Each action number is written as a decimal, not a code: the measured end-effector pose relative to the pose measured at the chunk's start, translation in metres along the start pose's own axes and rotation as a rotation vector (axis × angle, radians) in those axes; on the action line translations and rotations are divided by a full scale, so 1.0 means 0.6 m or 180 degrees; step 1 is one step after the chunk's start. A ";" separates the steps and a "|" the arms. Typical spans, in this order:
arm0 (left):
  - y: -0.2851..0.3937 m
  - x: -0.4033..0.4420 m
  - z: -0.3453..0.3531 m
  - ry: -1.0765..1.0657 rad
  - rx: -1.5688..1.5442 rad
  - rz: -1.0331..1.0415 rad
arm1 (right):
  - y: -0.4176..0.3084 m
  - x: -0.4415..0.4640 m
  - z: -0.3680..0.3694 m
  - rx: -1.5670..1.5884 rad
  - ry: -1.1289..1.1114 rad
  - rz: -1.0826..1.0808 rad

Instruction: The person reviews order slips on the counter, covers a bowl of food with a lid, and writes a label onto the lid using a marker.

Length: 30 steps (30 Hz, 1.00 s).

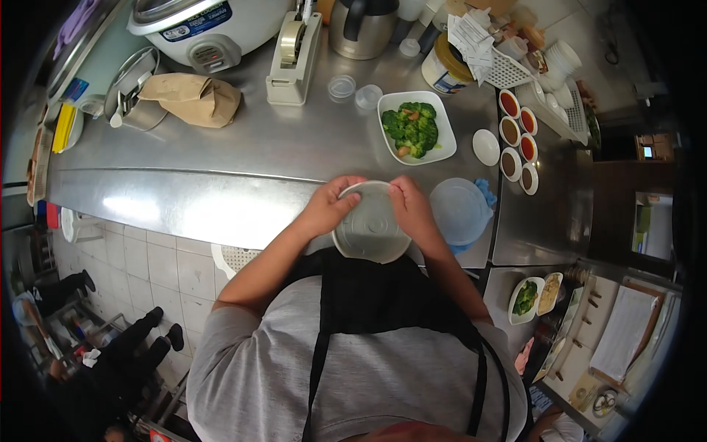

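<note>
Close to my apron, my left hand [329, 206] and my right hand [412, 210] grip the far rim of a translucent round plastic container [370, 225], thumbs lying over its edge. It is tilted, and nothing can be made out inside it. Beside my right hand, a round translucent plastic lid [458, 212] lies on a blue cloth [486, 193]. Beyond my hands, a white square bowl [444, 149] holds broccoli [420, 129] with a few brown pieces.
Small sauce dishes [509, 131] and a white saucer [486, 147] sit to the right. Along the back are a tape dispenser [291, 70], plastic cups [368, 96], a rice cooker [206, 33] and a steel jug [363, 29]. A paper bag [195, 99] lies left. Other people [118, 361] are at lower left.
</note>
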State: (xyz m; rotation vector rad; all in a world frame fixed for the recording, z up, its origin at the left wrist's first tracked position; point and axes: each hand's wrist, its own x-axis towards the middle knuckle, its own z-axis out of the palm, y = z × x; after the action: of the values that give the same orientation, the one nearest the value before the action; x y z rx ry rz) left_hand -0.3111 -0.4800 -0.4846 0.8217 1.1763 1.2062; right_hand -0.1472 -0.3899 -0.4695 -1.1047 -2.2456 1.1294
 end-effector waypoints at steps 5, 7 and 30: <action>-0.027 -0.037 0.028 0.0749 -0.0258 0.0581 | 0.009 -0.017 0.003 0.0194 0.0370 0.0332; -0.031 -0.042 0.025 0.0693 -0.0245 0.0501 | 0.009 -0.026 0.011 0.0128 0.0456 0.0487; -0.025 -0.003 -0.004 -0.0161 -0.0159 0.0262 | 0.007 0.019 -0.004 0.0139 -0.0095 -0.0450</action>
State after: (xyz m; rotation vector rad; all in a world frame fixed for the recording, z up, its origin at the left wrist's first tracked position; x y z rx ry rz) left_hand -0.3097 -0.4851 -0.4988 0.8653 1.0760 1.2699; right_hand -0.1503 -0.3783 -0.4714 -0.9023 -2.2707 1.1380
